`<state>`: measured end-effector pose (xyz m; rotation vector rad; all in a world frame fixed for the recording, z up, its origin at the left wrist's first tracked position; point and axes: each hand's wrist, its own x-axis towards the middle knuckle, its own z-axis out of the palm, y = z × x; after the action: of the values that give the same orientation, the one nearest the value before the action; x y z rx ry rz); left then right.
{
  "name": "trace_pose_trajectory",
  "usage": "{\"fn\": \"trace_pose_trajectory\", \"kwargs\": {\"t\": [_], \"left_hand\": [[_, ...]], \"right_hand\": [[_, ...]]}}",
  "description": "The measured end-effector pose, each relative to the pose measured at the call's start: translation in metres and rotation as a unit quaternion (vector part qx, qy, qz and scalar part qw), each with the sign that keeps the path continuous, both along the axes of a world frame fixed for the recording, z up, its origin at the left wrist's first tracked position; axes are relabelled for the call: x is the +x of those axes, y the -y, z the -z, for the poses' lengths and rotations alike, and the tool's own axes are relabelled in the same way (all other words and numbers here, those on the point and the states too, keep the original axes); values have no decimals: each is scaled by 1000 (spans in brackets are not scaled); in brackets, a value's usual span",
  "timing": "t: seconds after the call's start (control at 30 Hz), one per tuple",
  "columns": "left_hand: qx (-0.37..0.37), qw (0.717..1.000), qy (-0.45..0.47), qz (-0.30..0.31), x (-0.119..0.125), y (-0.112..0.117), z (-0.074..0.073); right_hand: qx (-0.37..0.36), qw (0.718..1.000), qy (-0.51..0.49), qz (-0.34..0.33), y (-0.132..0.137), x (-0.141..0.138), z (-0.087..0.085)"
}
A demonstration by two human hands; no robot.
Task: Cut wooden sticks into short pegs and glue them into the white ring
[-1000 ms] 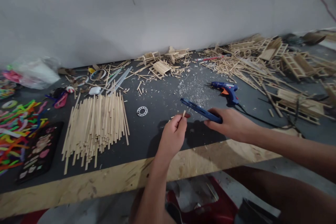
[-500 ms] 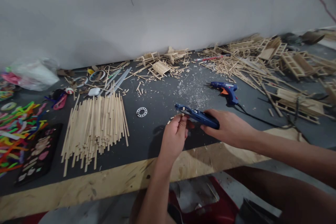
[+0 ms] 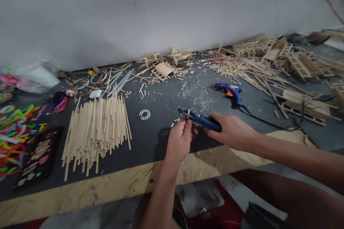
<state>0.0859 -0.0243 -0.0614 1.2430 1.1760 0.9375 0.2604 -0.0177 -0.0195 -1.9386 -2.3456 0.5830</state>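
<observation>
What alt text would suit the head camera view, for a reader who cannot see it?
Over a dark table, the left hand holds a short wooden stick at the tip of a blue cutting tool gripped by the right hand. A pile of long sticks lies to the left, a blue glue gun behind.

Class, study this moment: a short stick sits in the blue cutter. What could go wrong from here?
1. The left hand pinches the short stick right at the blades of the blue cutter, so its fingertips could get nicked.
2. The cut stub may fly off.
3. The cord of the glue gun lies just beyond the right hand and might snag.
</observation>
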Motion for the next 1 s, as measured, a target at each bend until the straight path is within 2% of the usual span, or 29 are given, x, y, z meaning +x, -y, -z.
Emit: {"fn": "trace_pose_trajectory", "kwargs": {"t": [0.33, 0.5, 0.67, 0.83, 0.9, 1.0], "left_hand": [[-50, 998, -14, -34, 4, -4, 5], [-31, 998, -52, -30, -1, -7, 4], [17, 987, -152, -43, -5, -7, -1], [51, 958, -279, -50, -25, -1, -15], [50, 936, -333, -101, -45, -4, -22], [36, 879, -432, -199, -84, -21, -33]], "right_hand": [[-45, 999, 8, 1, -8, 3, 13], [-47, 998, 39, 13, -11, 10, 18], [-58, 998, 30, 15, -10, 17, 21], [-55, 997, 6, 60, -7, 19, 23], [-52, 995, -7, 83, -6, 20, 24], [-61, 991, -35, 111, -7, 21, 26]]}}
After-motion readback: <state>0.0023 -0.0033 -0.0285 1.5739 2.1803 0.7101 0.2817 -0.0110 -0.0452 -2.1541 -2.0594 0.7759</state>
